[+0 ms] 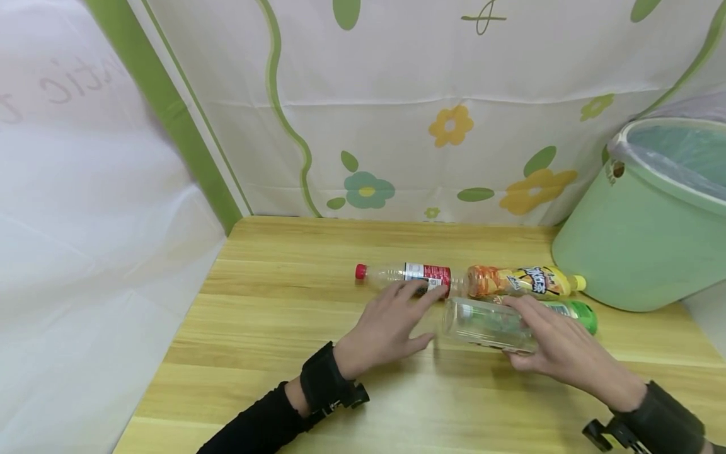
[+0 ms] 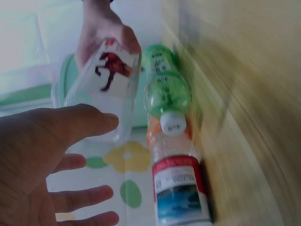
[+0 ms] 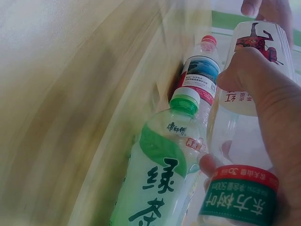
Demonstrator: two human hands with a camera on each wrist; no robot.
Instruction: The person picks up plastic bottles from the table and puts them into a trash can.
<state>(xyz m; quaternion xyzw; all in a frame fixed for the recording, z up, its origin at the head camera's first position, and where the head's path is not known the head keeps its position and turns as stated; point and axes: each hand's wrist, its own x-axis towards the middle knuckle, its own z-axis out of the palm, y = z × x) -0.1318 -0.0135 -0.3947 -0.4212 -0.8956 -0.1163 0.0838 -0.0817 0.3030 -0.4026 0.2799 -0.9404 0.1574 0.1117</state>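
Observation:
My right hand (image 1: pixel 553 343) grips a clear, square-sided plastic bottle (image 1: pixel 482 325), held tilted just above the table. A dark-red figure and a green-and-red band with Chinese print show on this bottle (image 3: pixel 242 195) in the right wrist view. My left hand (image 1: pixel 386 328) hovers by the bottle's base with fingers spread and holds nothing. Behind the left hand lies a clear water bottle (image 1: pixel 428 274) with a red cap and red-and-white label. A yellow-and-orange drink bottle (image 1: pixel 518 282) lies to its right. Partly hidden behind the held bottle is a green tea bottle (image 3: pixel 160 169) on its side.
A pale green bin (image 1: pixel 635 239) with a clear liner stands at the table's back right. The wooden table (image 1: pixel 272 302) meets a white curtain (image 1: pixel 397 75) with printed flowers at its back edge. Another white sheet (image 1: pixel 102 252) hangs on the left.

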